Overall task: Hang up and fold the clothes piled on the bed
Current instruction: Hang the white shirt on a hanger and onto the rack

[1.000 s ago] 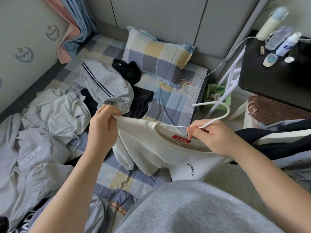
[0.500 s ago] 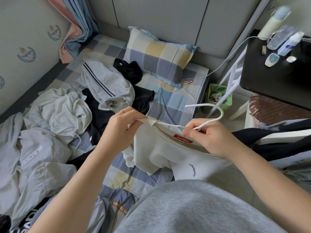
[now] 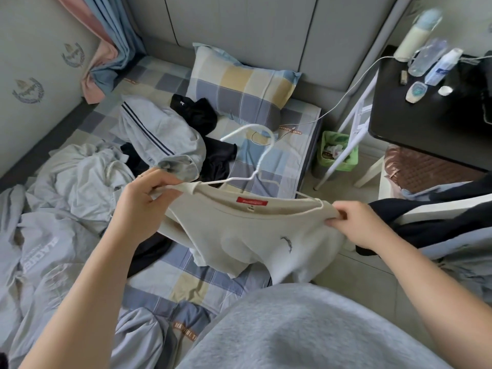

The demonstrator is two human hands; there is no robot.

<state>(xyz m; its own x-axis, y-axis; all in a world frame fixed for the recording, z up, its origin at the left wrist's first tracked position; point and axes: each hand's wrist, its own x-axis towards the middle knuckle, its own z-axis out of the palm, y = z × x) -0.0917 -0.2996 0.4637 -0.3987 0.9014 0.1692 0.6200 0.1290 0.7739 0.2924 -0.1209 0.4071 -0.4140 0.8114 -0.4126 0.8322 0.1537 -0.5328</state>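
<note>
the shirt (image 3: 247, 230) hangs in the air over the edge of the bed (image 3: 282, 166), stretched between both hands. the left hand (image 3: 141, 206) grips one shoulder, fingers curled round the cloth; the right hand (image 3: 356, 225) pinches the other shoulder. the hanger (image 3: 273, 141) sits inside the neck, hook standing up above the red label. pulling outward at both ends likely serves to seat each shoulder seam over a hanger arm, so the shirt hangs square and does not slip off. holding it clear of the bed keeps it from snagging on the pile (image 3: 80, 182), which lies to the left, not yet sorted.
</note>
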